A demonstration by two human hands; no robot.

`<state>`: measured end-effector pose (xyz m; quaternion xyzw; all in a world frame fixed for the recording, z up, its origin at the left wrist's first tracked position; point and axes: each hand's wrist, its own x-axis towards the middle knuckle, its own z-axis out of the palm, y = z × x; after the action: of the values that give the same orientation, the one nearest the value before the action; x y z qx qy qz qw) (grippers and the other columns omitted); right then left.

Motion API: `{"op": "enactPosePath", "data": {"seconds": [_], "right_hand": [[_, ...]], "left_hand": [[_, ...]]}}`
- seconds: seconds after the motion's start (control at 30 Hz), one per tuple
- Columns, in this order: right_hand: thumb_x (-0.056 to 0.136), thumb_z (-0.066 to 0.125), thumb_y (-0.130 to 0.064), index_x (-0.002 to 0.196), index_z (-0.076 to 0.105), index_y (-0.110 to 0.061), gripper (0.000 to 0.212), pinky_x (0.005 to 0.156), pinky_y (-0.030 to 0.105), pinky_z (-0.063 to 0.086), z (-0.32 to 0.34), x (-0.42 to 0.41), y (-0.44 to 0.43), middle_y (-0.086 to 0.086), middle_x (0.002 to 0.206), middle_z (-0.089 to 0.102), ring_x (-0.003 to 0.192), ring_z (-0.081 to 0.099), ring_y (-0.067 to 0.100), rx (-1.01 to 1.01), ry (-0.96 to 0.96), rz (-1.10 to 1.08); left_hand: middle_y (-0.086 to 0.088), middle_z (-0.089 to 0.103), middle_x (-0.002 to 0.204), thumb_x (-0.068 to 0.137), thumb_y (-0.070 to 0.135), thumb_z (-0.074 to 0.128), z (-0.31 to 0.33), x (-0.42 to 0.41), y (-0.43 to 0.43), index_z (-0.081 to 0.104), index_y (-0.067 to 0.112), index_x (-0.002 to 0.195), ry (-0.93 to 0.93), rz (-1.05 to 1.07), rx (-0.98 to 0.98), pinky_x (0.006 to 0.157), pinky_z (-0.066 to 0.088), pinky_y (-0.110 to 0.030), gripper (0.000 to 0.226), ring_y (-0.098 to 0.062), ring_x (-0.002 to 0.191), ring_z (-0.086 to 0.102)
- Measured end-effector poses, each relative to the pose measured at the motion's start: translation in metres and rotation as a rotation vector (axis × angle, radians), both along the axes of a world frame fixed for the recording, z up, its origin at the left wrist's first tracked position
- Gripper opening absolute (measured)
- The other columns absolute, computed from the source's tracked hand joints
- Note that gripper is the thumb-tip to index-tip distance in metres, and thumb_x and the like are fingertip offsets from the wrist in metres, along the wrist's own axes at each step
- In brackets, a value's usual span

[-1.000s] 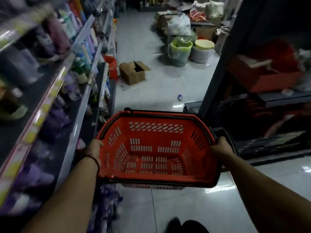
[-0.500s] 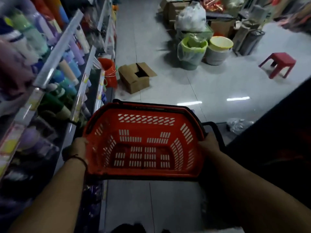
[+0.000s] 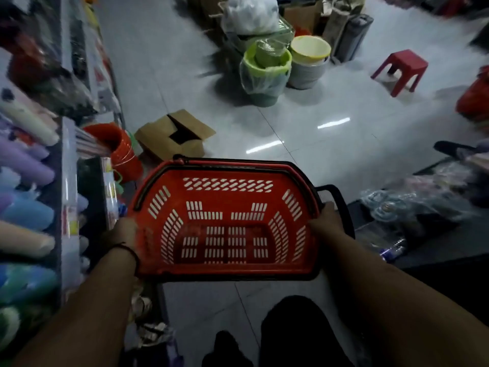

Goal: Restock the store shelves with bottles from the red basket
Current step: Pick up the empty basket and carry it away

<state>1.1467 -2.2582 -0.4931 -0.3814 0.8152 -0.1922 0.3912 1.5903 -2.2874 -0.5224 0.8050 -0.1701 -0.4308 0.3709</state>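
Empty as far as seen, the red basket (image 3: 227,197) hangs over the aisle floor beside the shelves (image 3: 69,181), left hand (image 3: 124,234) and right hand (image 3: 326,221) each clasping a side rim; judged light, rigid, best gripped there.

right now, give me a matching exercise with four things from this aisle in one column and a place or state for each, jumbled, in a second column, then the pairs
Things
1. red plastic basket
2. brown cardboard box
3. small red plastic stool
4. lime green bucket

Places or states
A. wrapped in clear plastic, beside a cream tub
B. stands alone, far right
C. empty, gripped by the left hand and the right hand
D. flaps open, lying just past the basket

Pairs: 1-C, 2-D, 3-B, 4-A
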Motion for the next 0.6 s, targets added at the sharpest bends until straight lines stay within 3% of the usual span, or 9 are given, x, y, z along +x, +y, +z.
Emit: {"op": "enactPosePath", "data": {"seconds": [0.07, 0.13, 0.23, 0.3, 0.4, 0.47, 0.53, 0.6], "right_hand": [[0.084, 0.071, -0.02, 0.127, 0.038, -0.006, 0.056, 0.08, 0.035, 0.046, -0.003, 0.005, -0.047, 0.016, 0.111, 0.059, 0.104, 0.06, 0.036, -0.012, 0.004, -0.028], [0.083, 0.071, -0.02, 0.126, 0.038, -0.006, 0.056, 0.082, 0.038, 0.047, -0.021, 0.009, -0.093, 0.016, 0.108, 0.059, 0.101, 0.06, 0.035, 0.003, -0.001, -0.085], [0.079, 0.069, -0.022, 0.117, 0.046, -0.006, 0.047, 0.08, 0.039, 0.053, -0.052, 0.021, -0.168, 0.007, 0.093, 0.061, 0.085, 0.062, 0.026, 0.008, -0.005, -0.148], [0.074, 0.069, -0.025, 0.109, 0.052, -0.006, 0.042, 0.074, 0.041, 0.057, -0.077, 0.026, -0.217, 0.004, 0.085, 0.065, 0.075, 0.065, 0.023, 0.02, -0.019, -0.192], [0.079, 0.068, -0.016, 0.106, 0.047, -0.007, 0.036, 0.071, 0.038, 0.053, -0.104, 0.033, -0.282, 0.002, 0.081, 0.06, 0.074, 0.061, 0.022, 0.055, -0.061, -0.273], [0.077, 0.065, -0.013, 0.106, 0.051, -0.007, 0.033, 0.07, 0.038, 0.055, -0.114, 0.034, -0.32, 0.005, 0.084, 0.064, 0.074, 0.065, 0.023, 0.059, -0.062, -0.322], [0.077, 0.062, -0.008, 0.106, 0.051, -0.007, 0.031, 0.071, 0.037, 0.054, -0.131, 0.03, -0.355, 0.005, 0.084, 0.062, 0.073, 0.063, 0.022, 0.092, -0.061, -0.378], [0.075, 0.061, -0.009, 0.107, 0.054, -0.004, 0.033, 0.07, 0.037, 0.057, -0.152, 0.024, -0.382, 0.005, 0.082, 0.065, 0.07, 0.064, 0.02, 0.117, -0.064, -0.45]], "left_hand": [[-0.023, 0.064, 0.123, 0.041, 0.027, 0.073, -0.039, 0.035, -0.06, 0.063, 0.001, 0.12, 0.014, 0.031, 0.11, 0.083, 0.052, -0.048, 0.084, -0.044, 0.106, 0.064], [-0.014, 0.071, 0.11, 0.017, 0.03, 0.071, -0.072, 0.05, -0.13, 0.068, 0.005, 0.106, 0.018, 0.096, 0.129, 0.08, 0.055, -0.055, 0.093, -0.037, 0.09, 0.07], [-0.008, 0.068, 0.099, 0.046, 0.028, 0.067, -0.004, -0.004, -0.194, 0.068, 0.01, 0.095, -0.022, 0.019, 0.157, 0.082, 0.056, -0.044, 0.052, -0.03, 0.086, 0.066], [-0.007, 0.065, 0.096, 0.062, 0.024, 0.068, 0.006, -0.021, -0.243, 0.066, 0.01, 0.095, -0.073, -0.02, 0.156, 0.077, 0.052, -0.037, 0.035, -0.028, 0.085, 0.062], [-0.014, 0.07, 0.094, 0.042, 0.026, 0.068, -0.022, -0.011, -0.328, 0.066, 0.007, 0.081, -0.072, -0.049, 0.164, 0.079, 0.058, -0.052, 0.043, -0.03, 0.079, 0.066], [-0.014, 0.069, 0.088, 0.035, 0.024, 0.067, -0.052, 0.001, -0.386, 0.067, 0.005, 0.083, -0.041, -0.033, 0.149, 0.079, 0.057, -0.058, 0.052, -0.032, 0.078, 0.068], [-0.012, 0.07, 0.087, 0.036, 0.023, 0.065, -0.055, -0.01, -0.438, 0.071, 0.005, 0.092, -0.036, -0.065, 0.222, 0.076, 0.058, -0.056, 0.06, -0.03, 0.076, 0.068], [-0.013, 0.069, 0.087, 0.039, 0.02, 0.064, -0.077, -0.013, -0.49, 0.071, 0.008, 0.087, -0.003, -0.091, 0.216, 0.071, 0.057, -0.049, 0.051, -0.028, 0.071, 0.065]]}}
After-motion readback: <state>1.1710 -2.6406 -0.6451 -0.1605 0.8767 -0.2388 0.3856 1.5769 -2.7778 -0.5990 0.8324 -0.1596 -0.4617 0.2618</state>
